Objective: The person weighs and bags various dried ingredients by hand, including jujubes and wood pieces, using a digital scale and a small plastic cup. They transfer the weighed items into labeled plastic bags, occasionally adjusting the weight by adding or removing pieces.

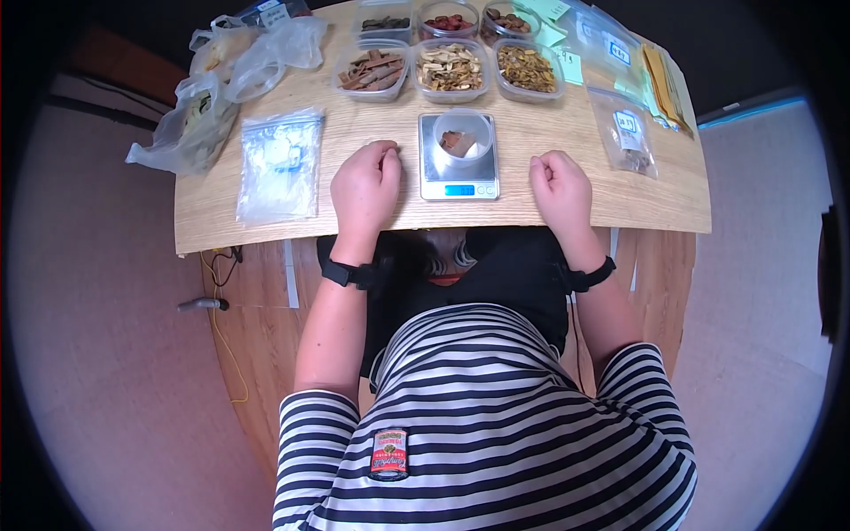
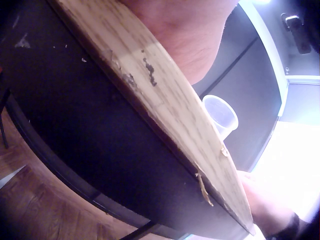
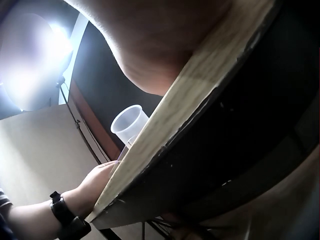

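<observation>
A digital scale [image 1: 434, 184] with a lit display lies near the table's front edge. On it stands a clear round cup [image 1: 482, 133], also visible in the left wrist view [image 2: 222, 116] and right wrist view [image 3: 129, 121]; reddish-brown pieces [image 1: 456, 144] are inside. My left hand [image 1: 365, 188] rests on the table left of the scale, fingers curled, holding nothing. On the other side, my right hand [image 1: 564, 190] rests with curled fingers, also empty. Neither hand touches the scale. Wrist views show mainly the heel of each hand above the table edge.
Behind the scale stand several clear containers of dried pieces, including bark-like strips [image 1: 372, 73] and pale slices [image 1: 450, 69]. Flat zip bags [image 1: 280, 168] and knotted plastic bags [image 1: 199, 119] lie at left. At right are a labelled bag [image 1: 624, 133] and brown envelopes [image 1: 664, 84].
</observation>
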A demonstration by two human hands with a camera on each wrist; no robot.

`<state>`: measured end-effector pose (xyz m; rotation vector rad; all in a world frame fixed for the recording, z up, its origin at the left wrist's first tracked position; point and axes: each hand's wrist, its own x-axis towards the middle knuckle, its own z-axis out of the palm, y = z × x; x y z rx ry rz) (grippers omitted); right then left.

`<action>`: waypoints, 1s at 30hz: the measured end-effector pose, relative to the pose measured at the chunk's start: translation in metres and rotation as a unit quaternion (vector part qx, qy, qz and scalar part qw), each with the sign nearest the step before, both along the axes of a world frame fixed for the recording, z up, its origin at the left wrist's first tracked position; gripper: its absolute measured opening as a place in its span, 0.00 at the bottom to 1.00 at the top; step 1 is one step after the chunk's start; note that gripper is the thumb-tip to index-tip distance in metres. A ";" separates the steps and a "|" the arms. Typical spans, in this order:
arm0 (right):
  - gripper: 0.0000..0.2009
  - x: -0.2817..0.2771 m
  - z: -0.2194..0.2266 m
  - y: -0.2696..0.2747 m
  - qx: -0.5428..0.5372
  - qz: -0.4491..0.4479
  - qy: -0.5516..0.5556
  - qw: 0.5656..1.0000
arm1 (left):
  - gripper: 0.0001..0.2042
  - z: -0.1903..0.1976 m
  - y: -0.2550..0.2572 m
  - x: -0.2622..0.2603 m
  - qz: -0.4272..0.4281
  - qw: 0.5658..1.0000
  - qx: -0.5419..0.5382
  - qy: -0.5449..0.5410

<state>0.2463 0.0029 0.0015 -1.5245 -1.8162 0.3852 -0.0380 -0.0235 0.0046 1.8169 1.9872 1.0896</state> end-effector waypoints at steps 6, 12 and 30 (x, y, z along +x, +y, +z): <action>0.10 -0.003 0.000 0.000 0.042 0.014 -0.068 0.997 | 0.11 -0.001 0.001 0.000 0.009 1.000 -0.004 0.006; 0.10 -0.002 -0.002 0.001 0.057 0.018 -0.076 0.995 | 0.11 -0.001 0.000 0.001 0.009 1.000 -0.005 0.006; 0.12 -0.002 -0.005 -0.001 0.065 0.004 -0.097 0.993 | 0.13 -0.003 0.001 0.000 0.012 1.000 -0.014 0.025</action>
